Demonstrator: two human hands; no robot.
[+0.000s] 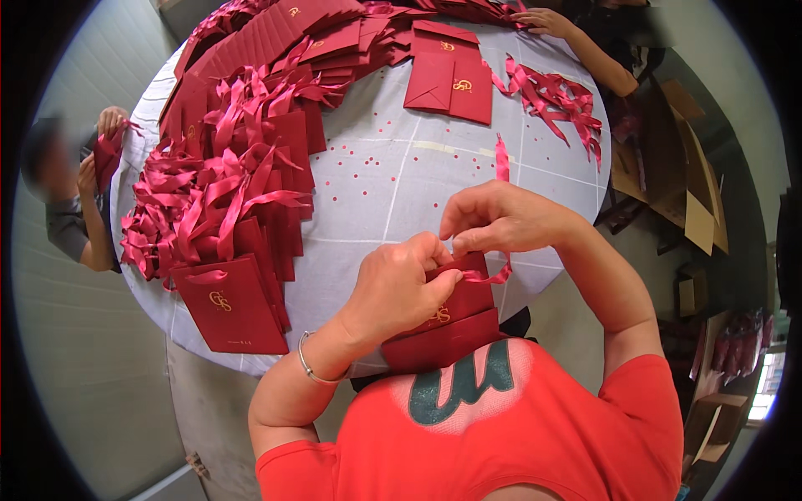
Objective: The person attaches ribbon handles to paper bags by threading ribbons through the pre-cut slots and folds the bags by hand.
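Observation:
A dark red paper gift bag (pixel 468 305) with a gold emblem lies at the table's near edge, against my body. My left hand (pixel 407 280) has its thumb and fingers pinched at the bag's top edge, on a pink ribbon (pixel 499 271). My right hand (pixel 505 219) bends over the same edge, its thumb and forefinger closed near each other. Whether ribbon lies between those fingertips is hidden. One ribbon end (pixel 501 159) sticks up beyond my right hand. Another red bag panel (pixel 443 341) lies below the first, nearer to me.
Many red bags with ribbon handles (pixel 230 305) are stacked along the table's left side. Flat bags (pixel 451 79) and loose ribbons (pixel 555 100) lie at the back. Small red dots dot the white tablecloth (pixel 359 209). Two other people work at the left and back right; cardboard boxes (pixel 668 167) stand right.

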